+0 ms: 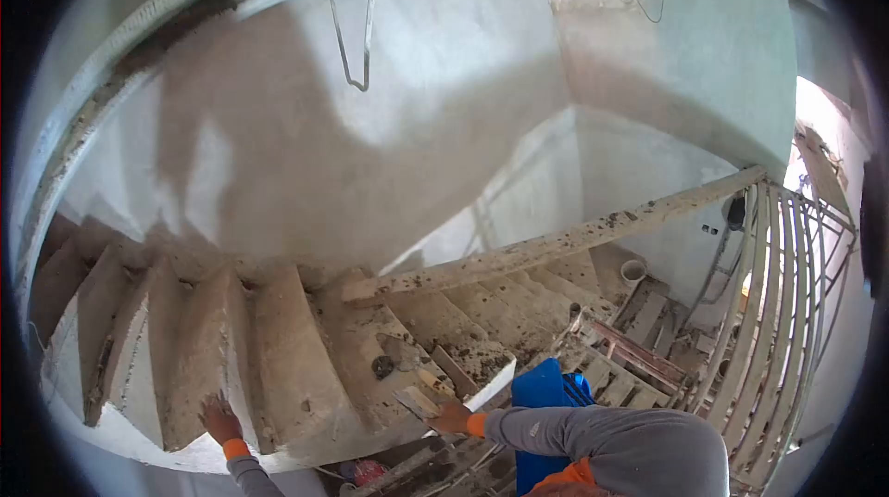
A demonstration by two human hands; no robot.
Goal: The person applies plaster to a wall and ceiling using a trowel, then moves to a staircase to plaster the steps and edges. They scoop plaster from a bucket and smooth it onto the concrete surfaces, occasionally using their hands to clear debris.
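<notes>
My left hand rests with its fingers spread on the edge of a dusty concrete step. Closed around a flat, pale-edged trowel, my right hand is low over the landing. The trowel's handle is hidden in the hand. Just beyond it, a tool with a yellowish handle lies on the landing. A small dark round object sits to its left, beside a grey patch of mortar.
A long mortar-spotted plank slopes across the stairs. At right stand metal railing bars. Below lie boards and a pale bucket. A bent metal rod hangs from the beam above. A plastered wall runs behind.
</notes>
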